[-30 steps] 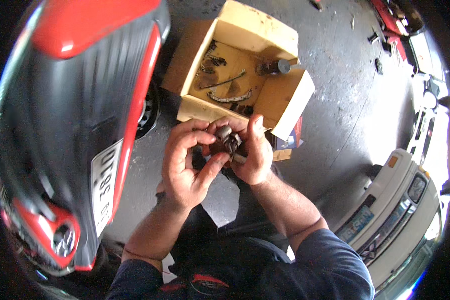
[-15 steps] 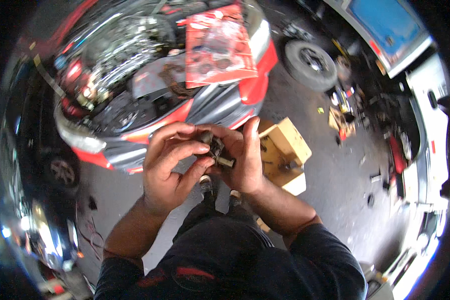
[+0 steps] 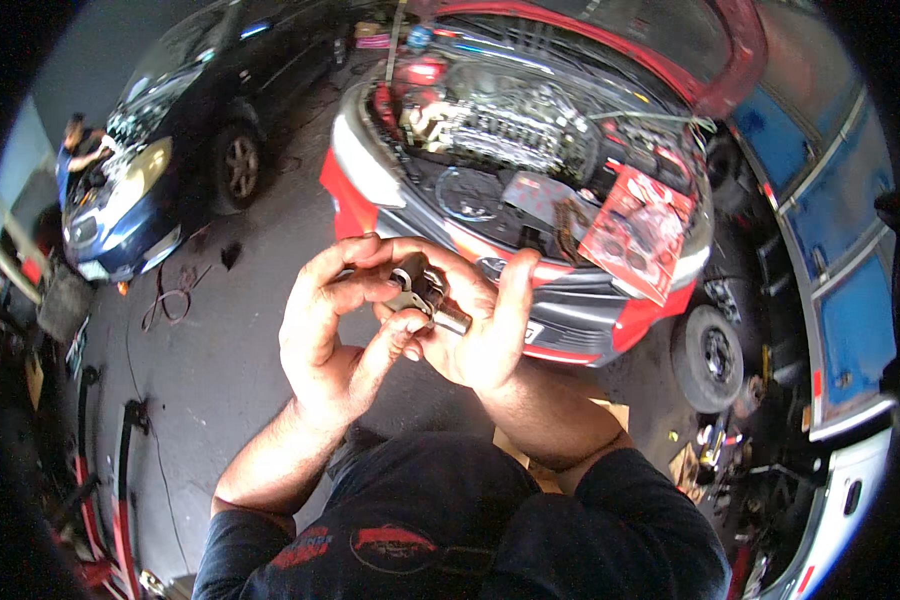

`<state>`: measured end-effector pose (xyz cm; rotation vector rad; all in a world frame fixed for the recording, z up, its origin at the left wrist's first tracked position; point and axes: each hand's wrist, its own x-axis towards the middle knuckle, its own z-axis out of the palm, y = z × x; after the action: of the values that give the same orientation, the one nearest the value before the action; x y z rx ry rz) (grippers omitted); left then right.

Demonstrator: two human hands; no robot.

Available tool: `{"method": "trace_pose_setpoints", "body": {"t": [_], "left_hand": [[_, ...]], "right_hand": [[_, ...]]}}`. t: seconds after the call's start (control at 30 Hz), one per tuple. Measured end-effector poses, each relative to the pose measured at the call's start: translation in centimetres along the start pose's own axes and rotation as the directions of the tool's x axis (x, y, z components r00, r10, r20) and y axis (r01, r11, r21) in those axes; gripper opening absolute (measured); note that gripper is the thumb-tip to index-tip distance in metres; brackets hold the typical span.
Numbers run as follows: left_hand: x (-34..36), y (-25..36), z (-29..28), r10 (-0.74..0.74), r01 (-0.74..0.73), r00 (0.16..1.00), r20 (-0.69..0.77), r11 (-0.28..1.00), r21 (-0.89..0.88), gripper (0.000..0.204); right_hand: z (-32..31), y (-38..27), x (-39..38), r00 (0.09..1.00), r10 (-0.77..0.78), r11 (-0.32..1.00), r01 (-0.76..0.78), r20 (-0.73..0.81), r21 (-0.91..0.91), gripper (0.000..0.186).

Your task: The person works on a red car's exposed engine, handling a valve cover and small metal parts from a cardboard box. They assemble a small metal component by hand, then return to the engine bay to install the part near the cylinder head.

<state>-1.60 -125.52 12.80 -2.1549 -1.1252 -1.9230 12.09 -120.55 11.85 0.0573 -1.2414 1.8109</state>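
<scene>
Small metal part, held before a red car

Head view. My left hand point(image 3: 318, 325) pinches the metal part point(image 3: 425, 290) between thumb and fingers; my right hand point(image 3: 495, 330), half-open, thumb raised, cradles its right side. Beyond: red car point(image 3: 610, 335), hood up, red packet point(image 3: 638, 235) lying on its front. Obstacles, right: loose wheel point(image 3: 710, 358); tan cardboard point(image 3: 614, 409), partly behind my forearm. Far left: dark blue car point(image 3: 185, 95), a person point(image 3: 74, 158) beside it. Edges: curved bumper point(image 3: 560, 345) bounds the forward side; grey floor point(image 3: 240, 320) opens leftward between cars.
</scene>
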Motion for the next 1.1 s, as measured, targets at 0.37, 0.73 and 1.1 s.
{"method": "trace_pose_setpoints", "body": {"t": [0.37, 0.73, 1.1], "left_hand": [[-3.8, -3.1, -17.0, 0.025, -0.015, 0.99, -0.141, 0.997, 0.071, 0.037], [-7.2, -8.0, -32.7, -0.037, 0.066, 0.965, -0.26, 0.992, 0.106, 0.036], [-6.2, -15.9, -36.8, -0.211, 0.195, 0.91, -0.358, 0.978, -0.081, 0.032]], "right_hand": [[12.8, 12.4, 7.6, 0.975, 0.222, 0.956, -0.214, -0.017, 0.198, 0.092], [22.4, 22.9, 15.3, 0.973, -0.044, 0.855, 0.154, 0.227, -0.495, 0.067], [21.4, 30.1, 25.5, 0.832, -0.26, 0.681, 0.518, 0.49, -0.518, 0.073]]}}
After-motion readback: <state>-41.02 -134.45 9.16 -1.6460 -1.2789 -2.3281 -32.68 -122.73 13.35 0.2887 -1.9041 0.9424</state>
